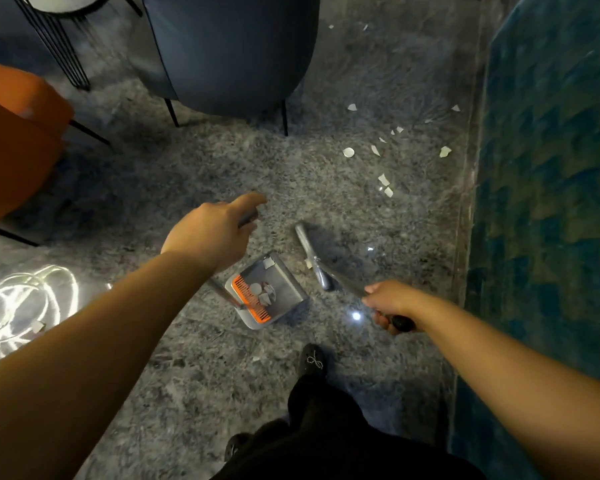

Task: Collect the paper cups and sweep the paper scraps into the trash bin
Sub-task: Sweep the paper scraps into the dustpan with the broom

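The left hand is curled around the top of the long handle of the dustpan, and the right hand grips the black end of the handle of the broom. Both arms are bare and reach forward and down.

The dustpan is grey, it stands on the floor between the two hands, and it has an orange comb along one side. Several white paper scraps lie inside it. The grey head of the broom rests on the floor just to the right of the dustpan, and one small scrap lies beside it. More paper scraps are spread on the floor farther away, to the upper right, well apart from the dustpan. I cannot find any paper cup or the trash bin in this view.

The floor is polished stone, grey and speckled, and it reflects a small bright lamp near the right hand. At the right edge runs a blue-green wall or panel with a patchy pattern. At the top stands a dark blue chair on thin black legs, and at the left there is an orange chair. A coiled white cable lies at the lower left, glowing. Below, a black shoe with a small pale ornament and dark trousers of the person are seen.

No writing or brand can be read.
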`<state>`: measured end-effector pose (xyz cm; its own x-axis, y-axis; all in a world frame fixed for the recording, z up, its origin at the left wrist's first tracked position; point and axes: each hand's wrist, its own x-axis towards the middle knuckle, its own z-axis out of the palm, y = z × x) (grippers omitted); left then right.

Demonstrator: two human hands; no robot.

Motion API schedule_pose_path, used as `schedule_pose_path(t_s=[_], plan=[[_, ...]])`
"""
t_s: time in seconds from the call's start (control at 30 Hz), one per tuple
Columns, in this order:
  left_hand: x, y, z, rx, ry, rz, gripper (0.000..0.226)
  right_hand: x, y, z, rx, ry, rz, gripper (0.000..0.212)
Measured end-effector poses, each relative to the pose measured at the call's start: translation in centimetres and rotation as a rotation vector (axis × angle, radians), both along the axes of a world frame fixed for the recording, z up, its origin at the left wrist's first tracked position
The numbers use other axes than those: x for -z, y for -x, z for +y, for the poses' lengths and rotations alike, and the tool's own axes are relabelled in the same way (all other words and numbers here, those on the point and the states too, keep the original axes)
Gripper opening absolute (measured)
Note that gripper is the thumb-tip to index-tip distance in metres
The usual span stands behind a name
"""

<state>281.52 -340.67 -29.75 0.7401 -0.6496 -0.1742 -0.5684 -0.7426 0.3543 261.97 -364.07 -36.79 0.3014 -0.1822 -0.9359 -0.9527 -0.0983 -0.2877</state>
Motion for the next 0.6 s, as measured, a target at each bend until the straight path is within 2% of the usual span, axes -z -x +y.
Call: schedule_pose_path(t_s=[0.1,0.27,0.4,0.6], plan=[[0.0,0.6,0.0,0.005,0.021,0.005,0.044,-0.4,-0.3,1.6,-0.107,-0.049,-0.011,0.042],[0.4,1.4,1.9,-0.009,0.032,0.000,0.045,-1.4,-0.5,4.3,-0.226,-0.076,-0.012,0.050],[0.6,2.2,4.9,-0.031,0.022,0.014,0.046,-2.0,-0.6,5.7,-0.196,-0.094,-0.002,0.055],[-0.3,2.9,10.1,-0.149,0.073,0.055,0.046,-3.8,-0.6,8.6,-0.192,-0.062,-0.015,0.047]])
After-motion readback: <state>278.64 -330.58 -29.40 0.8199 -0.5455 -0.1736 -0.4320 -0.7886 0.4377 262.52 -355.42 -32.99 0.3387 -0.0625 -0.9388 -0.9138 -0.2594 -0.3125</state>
